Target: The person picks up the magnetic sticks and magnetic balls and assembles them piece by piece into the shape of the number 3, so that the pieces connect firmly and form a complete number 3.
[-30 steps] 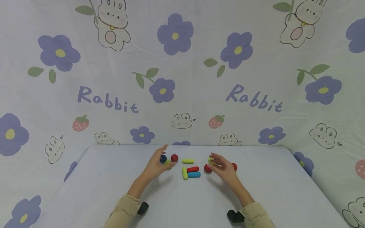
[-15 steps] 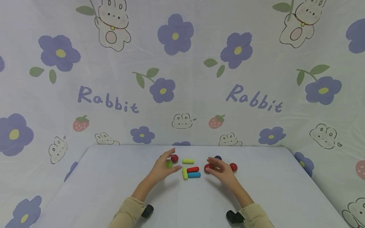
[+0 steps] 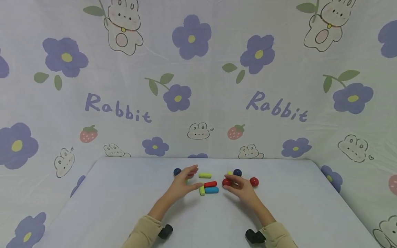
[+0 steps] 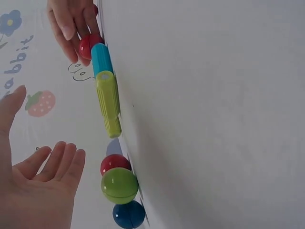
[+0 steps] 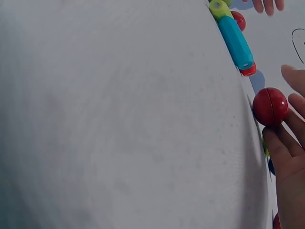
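Note:
My left hand (image 3: pixel 182 182) hovers with thumb and fingers spread, holding nothing. In the left wrist view it is apart from a red ball (image 4: pixel 113 163), a green ball (image 4: pixel 120 186) and a dark blue ball (image 4: pixel 128 214). In the head view its thumb overlaps the end of a yellow-green stick (image 3: pixel 202 192). A red stick (image 3: pixel 210 184) and a blue stick (image 3: pixel 212 190) lie beside that one. My right hand (image 3: pixel 244 190) has loosely bent fingers at a red ball (image 5: pixel 270 107), fingertips right at its underside and thumb away from it.
Another yellow-green stick (image 3: pixel 204 175) lies farther back. Behind the right hand are a dark blue ball (image 3: pixel 237 173) and a partly hidden yellow-green ball (image 3: pixel 229 173). One more red ball (image 3: pixel 254 182) sits to its right. A patterned cloth (image 3: pixel 198 103) hangs behind the white table (image 3: pixel 108 213).
My left hand has shifted right, uncovering the left dark blue ball and covering the red and green ones. My right hand has lowered slightly, showing the balls behind it. The sticks stay put.

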`<action>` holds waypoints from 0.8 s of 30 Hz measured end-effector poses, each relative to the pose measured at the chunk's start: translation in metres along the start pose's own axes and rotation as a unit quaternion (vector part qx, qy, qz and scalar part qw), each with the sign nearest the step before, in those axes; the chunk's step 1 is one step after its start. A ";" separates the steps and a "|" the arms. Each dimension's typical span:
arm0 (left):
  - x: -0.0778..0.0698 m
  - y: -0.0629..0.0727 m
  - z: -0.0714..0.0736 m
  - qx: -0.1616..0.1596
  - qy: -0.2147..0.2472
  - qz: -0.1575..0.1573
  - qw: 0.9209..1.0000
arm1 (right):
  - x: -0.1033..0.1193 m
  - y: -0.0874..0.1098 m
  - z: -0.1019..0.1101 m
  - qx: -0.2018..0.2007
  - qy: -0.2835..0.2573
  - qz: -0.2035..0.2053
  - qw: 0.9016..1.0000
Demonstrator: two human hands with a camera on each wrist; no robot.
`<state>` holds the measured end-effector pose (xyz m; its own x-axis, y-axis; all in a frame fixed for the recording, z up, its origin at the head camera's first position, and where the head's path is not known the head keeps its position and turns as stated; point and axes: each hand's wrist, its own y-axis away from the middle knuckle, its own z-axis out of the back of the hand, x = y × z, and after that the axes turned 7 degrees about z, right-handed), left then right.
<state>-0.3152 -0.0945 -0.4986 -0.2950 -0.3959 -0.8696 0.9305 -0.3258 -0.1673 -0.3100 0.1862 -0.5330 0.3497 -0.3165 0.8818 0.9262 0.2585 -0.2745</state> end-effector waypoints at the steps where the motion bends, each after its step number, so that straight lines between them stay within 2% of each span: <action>1: 0.000 0.000 -0.001 0.001 0.002 0.002 1.000 | 0.000 0.000 0.000 -0.001 0.001 -0.004 1.000; 7: 0.001 -0.002 -0.007 0.015 0.010 0.027 0.999 | -0.003 0.001 -0.002 -0.004 -0.002 -0.017 1.000; 13: -0.001 -0.002 -0.014 0.026 0.009 0.017 0.999 | -0.008 0.003 -0.003 -0.015 -0.007 -0.013 1.000; 17: 0.000 -0.003 -0.019 0.037 0.025 0.004 0.999 | -0.011 0.004 -0.004 -0.027 -0.015 -0.011 0.999; 20: 0.000 -0.003 -0.023 0.048 0.050 -0.004 0.998 | -0.011 0.004 -0.004 -0.037 -0.020 0.001 0.999; 24: -0.001 -0.002 -0.029 0.057 0.059 0.003 0.997 | -0.012 0.004 -0.005 -0.045 -0.027 0.030 0.998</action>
<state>-0.3102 -0.0688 -0.5107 -0.2558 -0.2965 -0.9201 0.8995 -0.4218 -0.1141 -0.3096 0.1867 -0.5466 0.3996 -0.2519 0.8814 0.9133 0.1921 -0.3592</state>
